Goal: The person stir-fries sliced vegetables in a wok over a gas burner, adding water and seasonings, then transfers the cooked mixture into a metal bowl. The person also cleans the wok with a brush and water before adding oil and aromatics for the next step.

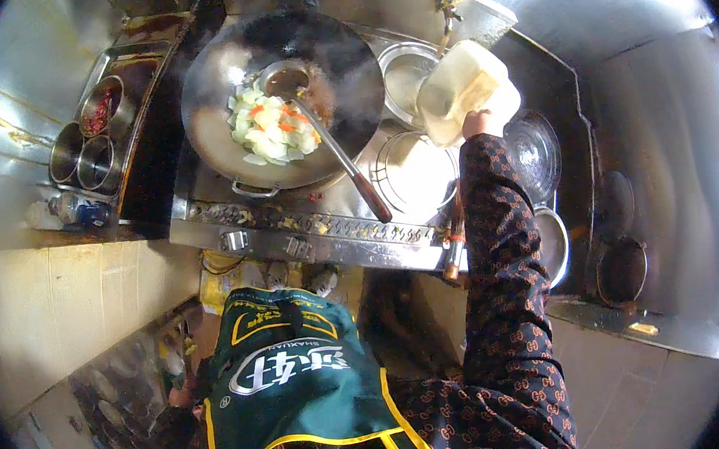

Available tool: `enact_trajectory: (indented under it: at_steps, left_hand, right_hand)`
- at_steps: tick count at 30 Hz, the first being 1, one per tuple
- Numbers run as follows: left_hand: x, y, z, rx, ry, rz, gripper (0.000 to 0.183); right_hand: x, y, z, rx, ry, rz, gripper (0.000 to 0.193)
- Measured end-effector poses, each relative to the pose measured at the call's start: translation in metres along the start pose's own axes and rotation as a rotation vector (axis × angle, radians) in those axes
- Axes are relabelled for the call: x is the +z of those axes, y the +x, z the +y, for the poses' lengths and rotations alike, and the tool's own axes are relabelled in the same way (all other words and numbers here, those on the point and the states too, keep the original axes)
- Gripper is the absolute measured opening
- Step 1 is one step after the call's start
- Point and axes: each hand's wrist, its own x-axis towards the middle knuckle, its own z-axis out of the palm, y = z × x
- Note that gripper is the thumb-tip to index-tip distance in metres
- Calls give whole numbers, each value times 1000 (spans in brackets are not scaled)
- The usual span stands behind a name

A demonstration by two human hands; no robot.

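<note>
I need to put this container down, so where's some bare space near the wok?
Bare steel shows on the stove ledge between the wok and the right hand holding the pale container. Left is crowded with seasoning pots; right holds stacked bowls.

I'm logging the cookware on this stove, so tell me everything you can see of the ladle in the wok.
The ladle looks like metal, with a round bowl, a long thin shaft and a dark reddish-brown grip at the end. Its bowl rests inside the wok beside pale chopped vegetables with orange bits, and seems to hold some dark liquid. The handle slants down and right, across the wok's rim, over the stove edge. No hand touches it; the right hand holds a pale plastic container nearby.
</note>
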Motion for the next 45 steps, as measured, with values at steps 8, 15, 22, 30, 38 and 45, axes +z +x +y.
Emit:
enact_trajectory:
  at_steps: [8, 15, 22, 30, 38, 45]
  left_hand:
    - [-20, -27, 148, 306, 55, -118, 69]
    - [7, 31, 146, 371, 209, 36, 71]
    - [5, 121, 176, 707, 410, -97, 69]
    - [-33, 47, 331, 431, 238, -80, 78]
    - [-9, 65, 306, 272, 127, -353, 68]
    - [-23, 96, 235, 378, 186, -210, 68]
  right_hand:
    - [26, -34, 5, 614, 1846, -212, 20]
    - [-30, -199, 23, 884, 2766, -67, 20]
    - [-56, -327, 22, 700, 3038, 50, 19]
    - [-116, -371, 57, 887, 2518, 315, 14]
    - [-120, -359, 93, 695, 1607, 17, 21]
    - [-180, -357, 65, 424, 771, 201, 27]
